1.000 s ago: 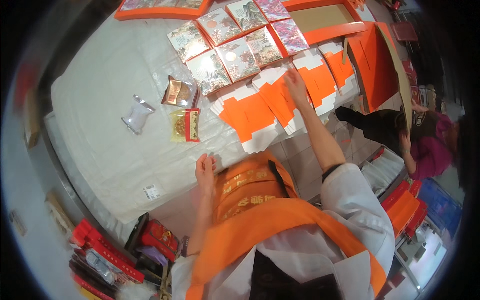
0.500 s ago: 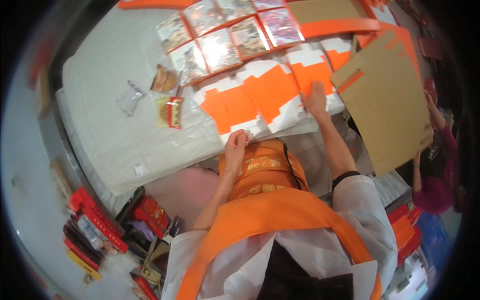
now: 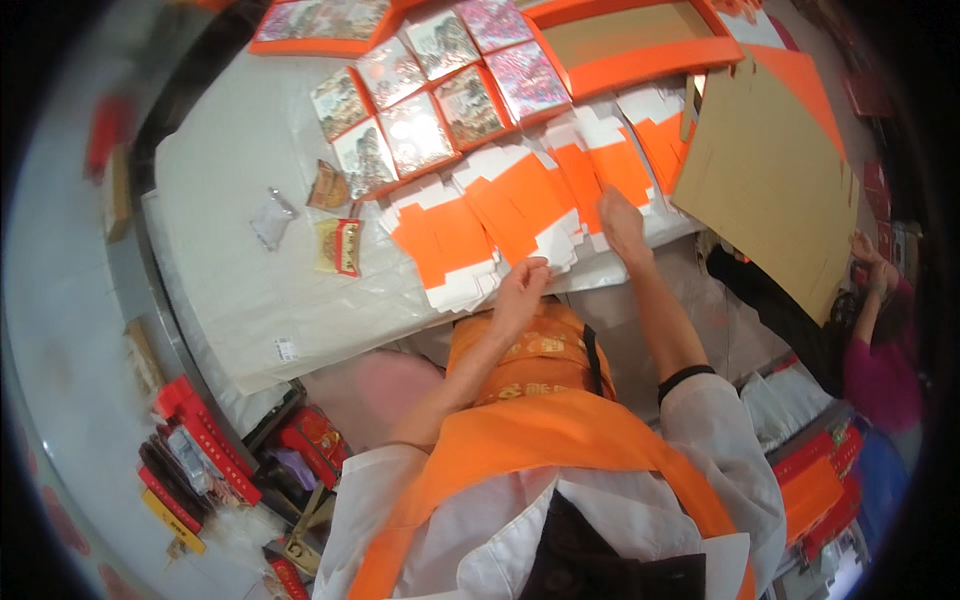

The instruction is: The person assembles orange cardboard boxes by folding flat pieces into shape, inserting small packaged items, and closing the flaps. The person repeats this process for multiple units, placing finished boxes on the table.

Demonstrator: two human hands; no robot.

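Flat orange-and-white carton blanks [image 3: 518,208] lie in several overlapping stacks along the table's near edge. My right hand [image 3: 620,222] is closed at the edge of a blank [image 3: 578,185] in the right-hand stack, its fingertips pinching there. Just below the middle stack, my left hand [image 3: 524,288] has its fingers curled together. Whether anything thin sits in the left fingers is hidden. Behind the blanks stands an orange tray [image 3: 477,142] of square boxes with landscape and pink blossom pictures.
On the covered table [image 3: 230,330] lie a clear packet [image 3: 271,218], a brown packet [image 3: 328,187] and a yellow-red packet [image 3: 339,247]. An orange-rimmed tray [image 3: 655,57] stands at the back. A person in purple [image 3: 880,375] is beside a large cardboard sheet [image 3: 770,180] at the right.
The view has shifted slightly. The right-hand stack, lying as one before, now shows a blank slid leftward and angled near my right hand. My left hand stays near the blanks' lower edge.
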